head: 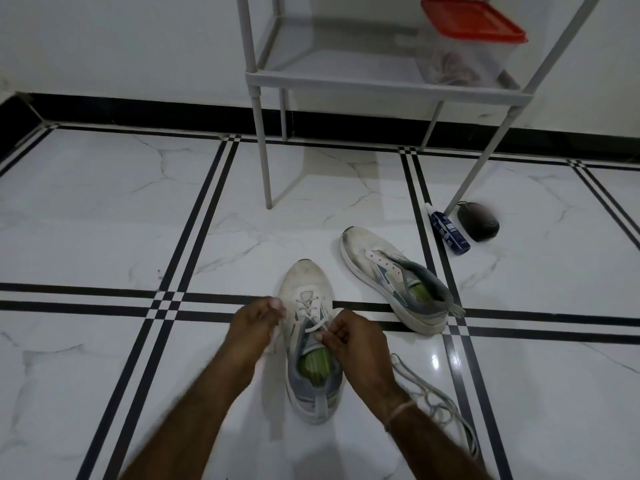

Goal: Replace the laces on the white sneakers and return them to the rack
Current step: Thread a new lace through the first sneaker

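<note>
Two white sneakers sit on the tiled floor (104,209) in front of the rack (381,83), neither on it. The near sneaker (304,278) stands toe away from the person, between the two hands, with a lace (309,308) crossed through its lower eyelets. The right hand (349,336) pinches this lace between thumb and fingertips at the upper eyelets, over the shoe's opening. The left hand (258,320) is just left of the shoe, fingers curled round a pale strand of the same lace, though it is blurred. The far sneaker (377,261) lies to the right and further off, unlaced, angled toe to the left. A loose lace (433,400) lies heaped on the floor beside the right forearm. On the rack's shelf stands a clear tub (460,60) with a red lid. By the rack's right leg lie a blue bottle (449,232) and a dark oval thing (479,221).
</note>
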